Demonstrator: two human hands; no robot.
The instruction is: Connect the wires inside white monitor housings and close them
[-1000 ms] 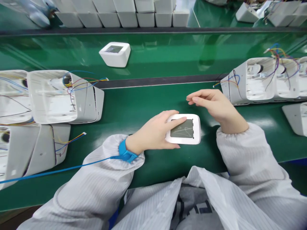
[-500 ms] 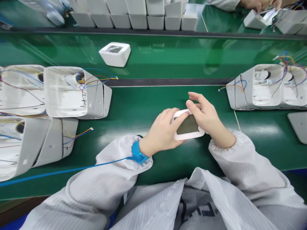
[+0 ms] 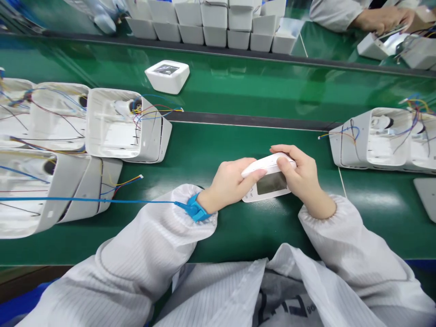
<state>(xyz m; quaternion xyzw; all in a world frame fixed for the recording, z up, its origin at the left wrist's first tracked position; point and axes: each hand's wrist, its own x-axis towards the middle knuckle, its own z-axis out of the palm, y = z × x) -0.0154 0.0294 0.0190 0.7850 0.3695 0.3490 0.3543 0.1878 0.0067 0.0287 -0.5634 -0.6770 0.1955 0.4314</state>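
Between my hands is a white plastic display unit [image 3: 271,184] with a grey rectangular screen, tilted above the green bench. Its rounded white upper edge faces me, and small dark marks show on the face beside the screen. My left hand [image 3: 229,184] is closed on the unit's left side, thumb along the front below the upper edge. My right hand [image 3: 303,177] grips the right end, thumb pressed at the screen's upper right corner and fingers behind. The fingers at the back are partly hidden. A blue wrist strap [image 3: 195,209] with a cord circles my left wrist.
White open housings [image 3: 114,122] with loose coloured wires stand at left, and similar housings [image 3: 388,138] at right. Another white display unit [image 3: 167,76] lies on the raised ledge. Beyond the dark rail are stacked white boxes [image 3: 214,36] and a co-worker's hands [image 3: 381,19].
The display unit has tipped, so its rounded upper edge now shows above the screen. My right hand has closed on its right end. The whole view has turned slightly.
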